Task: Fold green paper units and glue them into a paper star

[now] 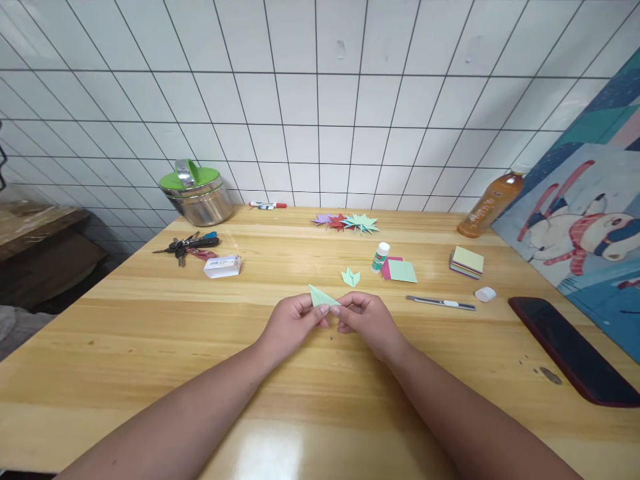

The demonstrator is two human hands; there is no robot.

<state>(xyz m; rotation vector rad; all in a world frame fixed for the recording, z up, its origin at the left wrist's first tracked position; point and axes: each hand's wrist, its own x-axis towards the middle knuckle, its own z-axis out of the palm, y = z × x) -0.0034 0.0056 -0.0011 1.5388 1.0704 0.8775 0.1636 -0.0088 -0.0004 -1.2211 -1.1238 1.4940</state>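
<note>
Paper (321, 297) mid-fold at desk (150, 333) centre, I judge.
Left hand (293, 323) and right hand (371, 323) both pinch it, pale green and pointed, just left and near of the green folded shape (351, 278). Next move, I'd say, calls for lined-up edges, then a firm crease.

Between the fingers (321, 311): folded sheet (321, 297), matt paper. Beneath the fingers: tabletop (150, 333), smooth wood, glossy finish. Left of and beyond the fingers: pot (204, 208), polished metal; lid (206, 176), plastic-looking. Right of the fingers: phone screen (575, 350), smooth, glossy. Beyond the fingers: wall tiles (293, 100), smooth, glazed appearance.
</note>
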